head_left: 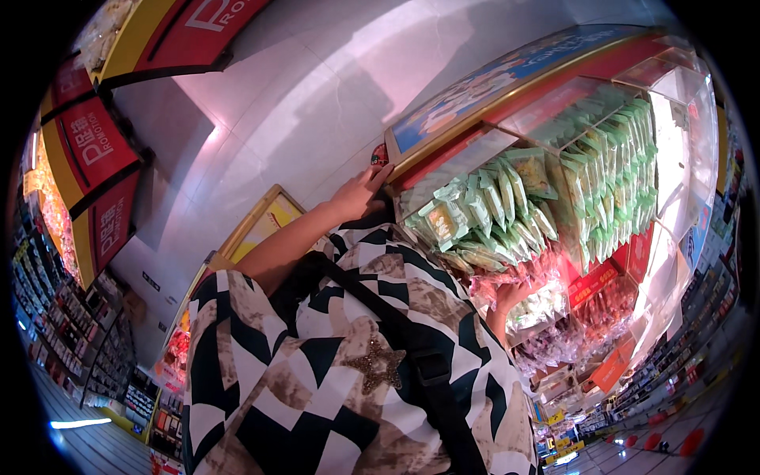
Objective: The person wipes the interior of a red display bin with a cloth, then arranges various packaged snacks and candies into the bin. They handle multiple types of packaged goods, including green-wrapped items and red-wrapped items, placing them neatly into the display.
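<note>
My left hand (362, 195) is at the near left corner of the display bin, its fingers bent together beside the gilt edge. A small red patterned thing (380, 154) shows just beyond the fingertips; whether they grip it or only overlap it is unclear. My right hand (516, 291) reaches in among clear-wrapped red and pink snack packets (532, 273), which hide most of its fingers. Between my hands, green-edged snack packets (483, 207) stand in slanting rows inside a clear plastic compartment (495, 146). More green packets (606, 178) fill the compartment beyond.
The bin has a blue printed side panel (491, 87). Red and yellow promotion stands (95, 142) line the left, across a pale tiled floor (277, 111). Close on my left is a yellow-framed display (265, 226). Stocked shelves (67, 324) stand farther off.
</note>
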A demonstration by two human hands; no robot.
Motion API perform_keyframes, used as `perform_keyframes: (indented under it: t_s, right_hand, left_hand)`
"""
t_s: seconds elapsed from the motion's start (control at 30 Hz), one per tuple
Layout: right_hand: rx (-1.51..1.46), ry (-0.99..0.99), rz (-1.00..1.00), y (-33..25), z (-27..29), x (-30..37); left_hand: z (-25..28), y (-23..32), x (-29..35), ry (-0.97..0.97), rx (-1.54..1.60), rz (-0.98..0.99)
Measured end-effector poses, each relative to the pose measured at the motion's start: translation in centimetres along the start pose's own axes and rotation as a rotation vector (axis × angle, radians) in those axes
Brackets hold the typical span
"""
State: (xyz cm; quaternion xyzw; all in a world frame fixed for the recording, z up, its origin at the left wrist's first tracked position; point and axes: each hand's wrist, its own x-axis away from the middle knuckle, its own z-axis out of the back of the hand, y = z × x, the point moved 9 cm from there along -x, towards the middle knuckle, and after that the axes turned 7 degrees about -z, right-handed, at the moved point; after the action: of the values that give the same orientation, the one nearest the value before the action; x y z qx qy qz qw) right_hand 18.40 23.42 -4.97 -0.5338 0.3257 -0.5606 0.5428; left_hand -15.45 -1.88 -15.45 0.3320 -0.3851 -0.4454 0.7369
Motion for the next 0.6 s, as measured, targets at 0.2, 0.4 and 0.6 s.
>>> perform_keyframes:
  t_s: [0.2,0.4,0.6]
  right_hand:
    - [0.906,0.051,0.354,-6.2,-1.3,-1.0]
    - [0.944,0.017,0.413,-4.3,-0.1,-2.3]
    - [0.748,0.063,0.225,-4.1,-0.6,-2.7]
  left_hand:
    - [3.2,3.7,-2.8,0.115,0.321,-0.025]
    - [5.0,11.0,-4.3,0.182,0.242,-0.145]
    - [6.1,12.3,-6.7,-0.011,-0.146,0.001]
